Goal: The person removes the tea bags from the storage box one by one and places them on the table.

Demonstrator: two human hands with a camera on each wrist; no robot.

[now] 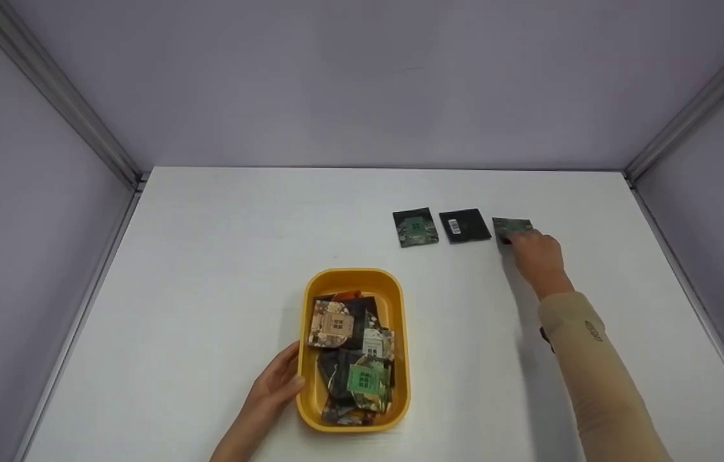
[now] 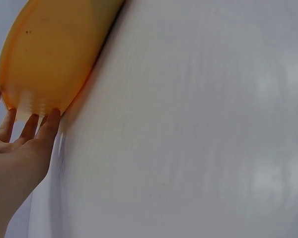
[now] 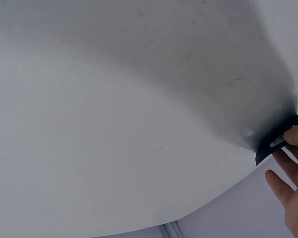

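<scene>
Nearest you, your left hand (image 1: 269, 388) has the yellow bin (image 1: 355, 282) by its left side, thumb at the rim and fingers against the outer wall. That's a decent brace; a light hold will do, since squeezing or lifting there could tip it and slide the packets around.

Inside, they're a loose, overlapping heap: green-label packet (image 1: 364, 382) toward you, white-label packet (image 1: 375, 345) by the right wall, tan-label packet (image 1: 331, 324) farther up. If you're pulling from there, I'd go for whichever sits on top so you don't drag its neighbours.

Farther out on the bench (image 1: 208, 256), your right hand (image 1: 536, 253) is where the real work is. That grip is pinching the patterned packet (image 1: 511, 224) at the right end of the row, thumb on one side, fingers on the other, with a barcode on the face your wrist camera sees. Can't tell if you're setting it down or picking it up, or whether its edge touches the bench. Either way, stay low, pinch near the edge and square it to the barcode packet (image 1: 465, 226) just left of it. The dark green packet (image 1: 416, 227) past that sits slightly skewed, so I'd line up by the middle one.
</scene>
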